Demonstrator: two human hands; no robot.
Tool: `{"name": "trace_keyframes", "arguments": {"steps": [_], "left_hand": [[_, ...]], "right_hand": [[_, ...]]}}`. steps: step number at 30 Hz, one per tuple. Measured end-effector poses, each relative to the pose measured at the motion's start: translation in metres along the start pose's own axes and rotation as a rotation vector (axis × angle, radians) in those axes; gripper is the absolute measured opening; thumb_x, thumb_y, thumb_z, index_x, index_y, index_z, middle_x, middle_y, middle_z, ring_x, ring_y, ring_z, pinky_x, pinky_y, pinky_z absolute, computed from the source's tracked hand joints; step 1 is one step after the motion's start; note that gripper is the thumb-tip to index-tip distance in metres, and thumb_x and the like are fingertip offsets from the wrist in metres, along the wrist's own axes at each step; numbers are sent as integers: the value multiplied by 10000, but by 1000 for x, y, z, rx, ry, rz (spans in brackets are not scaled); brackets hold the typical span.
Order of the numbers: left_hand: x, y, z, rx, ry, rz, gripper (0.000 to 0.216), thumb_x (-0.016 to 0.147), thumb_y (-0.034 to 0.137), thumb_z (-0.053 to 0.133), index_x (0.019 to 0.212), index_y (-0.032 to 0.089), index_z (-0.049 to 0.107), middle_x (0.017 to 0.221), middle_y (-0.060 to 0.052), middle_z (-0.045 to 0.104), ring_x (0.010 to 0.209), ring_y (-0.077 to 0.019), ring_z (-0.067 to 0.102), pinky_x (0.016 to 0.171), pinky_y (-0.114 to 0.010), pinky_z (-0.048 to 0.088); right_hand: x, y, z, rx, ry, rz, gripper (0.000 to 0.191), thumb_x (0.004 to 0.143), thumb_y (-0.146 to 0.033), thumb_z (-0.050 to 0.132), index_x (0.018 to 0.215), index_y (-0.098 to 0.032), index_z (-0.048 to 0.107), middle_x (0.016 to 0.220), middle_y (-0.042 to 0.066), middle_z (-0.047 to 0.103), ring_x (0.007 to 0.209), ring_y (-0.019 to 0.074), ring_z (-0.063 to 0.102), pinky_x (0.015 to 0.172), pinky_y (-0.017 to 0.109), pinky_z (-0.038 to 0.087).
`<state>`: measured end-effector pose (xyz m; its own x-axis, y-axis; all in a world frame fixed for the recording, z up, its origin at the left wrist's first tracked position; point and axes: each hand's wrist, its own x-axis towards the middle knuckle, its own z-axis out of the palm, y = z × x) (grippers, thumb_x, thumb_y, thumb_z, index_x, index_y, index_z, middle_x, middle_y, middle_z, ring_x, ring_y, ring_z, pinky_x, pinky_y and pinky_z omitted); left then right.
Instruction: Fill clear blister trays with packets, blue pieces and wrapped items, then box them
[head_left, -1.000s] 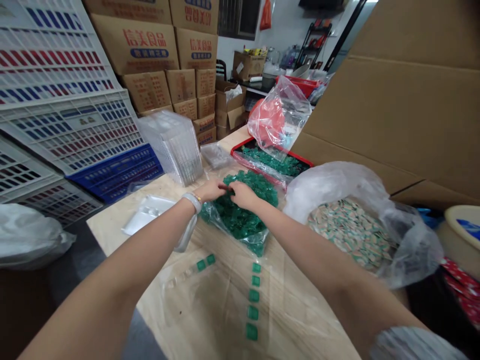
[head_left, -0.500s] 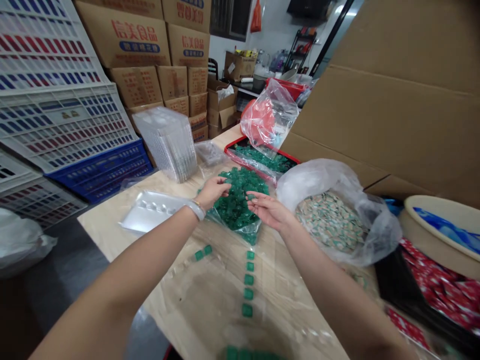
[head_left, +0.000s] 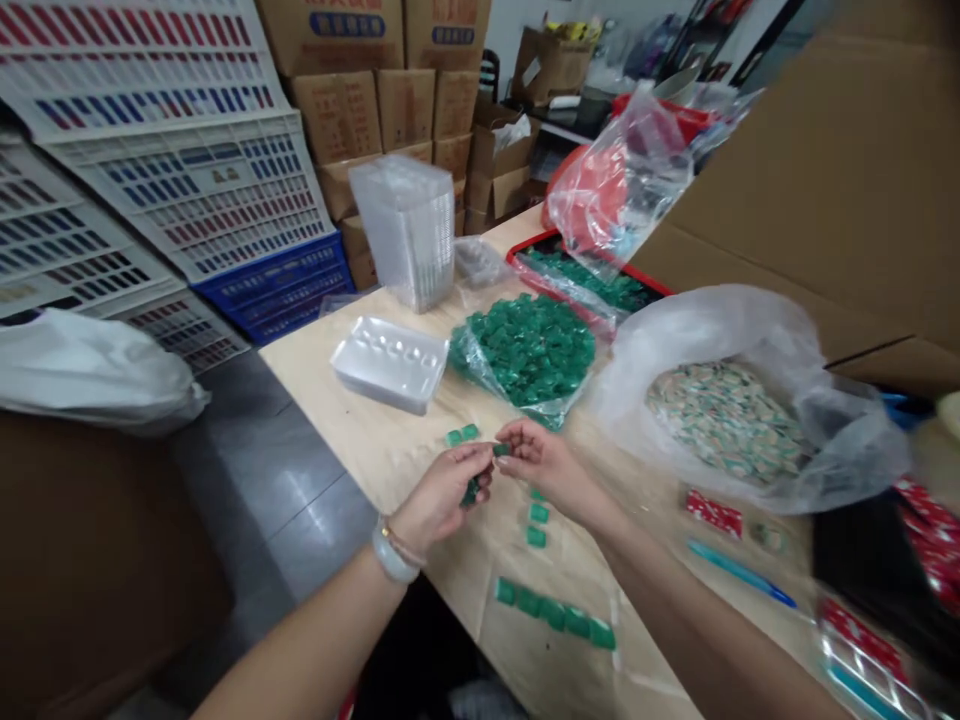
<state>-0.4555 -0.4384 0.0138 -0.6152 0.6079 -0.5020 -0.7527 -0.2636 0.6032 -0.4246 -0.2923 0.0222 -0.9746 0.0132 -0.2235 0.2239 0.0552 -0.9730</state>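
Observation:
My left hand point(head_left: 446, 490) is closed round a small glossy green block point(head_left: 471, 491), partly hidden by the fingers. Right beside it, my right hand point(head_left: 544, 465) pinches another green block point(head_left: 501, 450), and its fingertips meet the left thumb. Both hands are above the wooden table, in front of a heap of green blocks point(head_left: 529, 350) on clear plastic. A row of green blocks point(head_left: 553, 612) lies near the front edge. Several more point(head_left: 537, 513) lie in a line partly hidden under my right hand, and a pair point(head_left: 461, 434) sits to the left.
Silvery plastic trays point(head_left: 390, 365) and a tall stack of clear trays point(head_left: 409, 235) stand at the left. On the right are an open bag of small patterned pieces point(head_left: 727, 420), a blue pen-like stick point(head_left: 742, 573) and a red packet point(head_left: 714, 512). Behind is a red-rimmed tray point(head_left: 660, 287).
Both hands have come back from the heap toward the front of the table and now meet. The right hand brought a green block along. The view has swung left and down.

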Motion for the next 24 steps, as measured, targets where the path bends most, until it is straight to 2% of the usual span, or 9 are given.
{"name": "trace_keyframes", "arguments": {"steps": [4,6,10,12,14,17,20,24], "left_hand": [[-28,-16,-24,60,152,65,235,607,308,690,688,125,566,520,53,402,454,-31,356,366,-143,213],[-36,-15,-35,68,192,50,270,595,348,693,650,130,542,503,56,390,446,-34,347,361,-151,193],[-42,-6,-52,36,226,35,309,592,390,683,651,136,516,517,60,385,429,-32,339,346,-151,175],[-43,0,-56,-34,262,76,270,612,348,668,694,145,509,566,53,415,447,-34,370,353,-144,205],[-42,5,-59,-157,315,124,176,635,236,621,725,156,492,614,42,447,482,-44,413,380,-148,265],[-40,9,-63,-313,377,150,192,590,56,482,756,152,485,667,17,497,523,-62,451,434,-176,339],[-37,7,-65,-317,399,155,267,553,10,431,781,129,501,727,-19,546,529,-64,453,445,-186,342],[-36,2,-67,-250,378,174,237,596,55,503,823,124,522,781,-43,581,536,-63,450,450,-188,333]], "right_hand": [[-11,7,33,-472,-61,-191,109,706,-155,568,812,-177,573,753,9,526,616,99,493,587,250,405],[-11,5,45,-592,-126,-290,119,742,-154,543,852,-174,583,816,36,533,682,117,510,635,265,419],[5,-3,61,-780,-218,-379,131,779,-153,520,890,-173,587,809,44,571,788,145,522,695,268,410],[18,-7,63,-935,-214,-407,132,791,-168,516,898,-163,594,834,56,583,816,154,521,723,280,391],[33,-10,63,-1158,-207,-413,128,798,-190,514,875,-153,609,857,77,587,849,178,512,750,310,359],[53,-11,63,-1420,-299,-425,112,788,-214,536,790,-150,628,843,81,592,864,205,497,746,332,317],[64,-9,63,-1492,-396,-479,106,781,-214,547,767,-151,631,823,70,592,864,202,489,731,321,301],[69,-6,61,-1481,-430,-490,113,780,-215,549,790,-149,640,825,70,596,848,191,496,727,308,306]]}}
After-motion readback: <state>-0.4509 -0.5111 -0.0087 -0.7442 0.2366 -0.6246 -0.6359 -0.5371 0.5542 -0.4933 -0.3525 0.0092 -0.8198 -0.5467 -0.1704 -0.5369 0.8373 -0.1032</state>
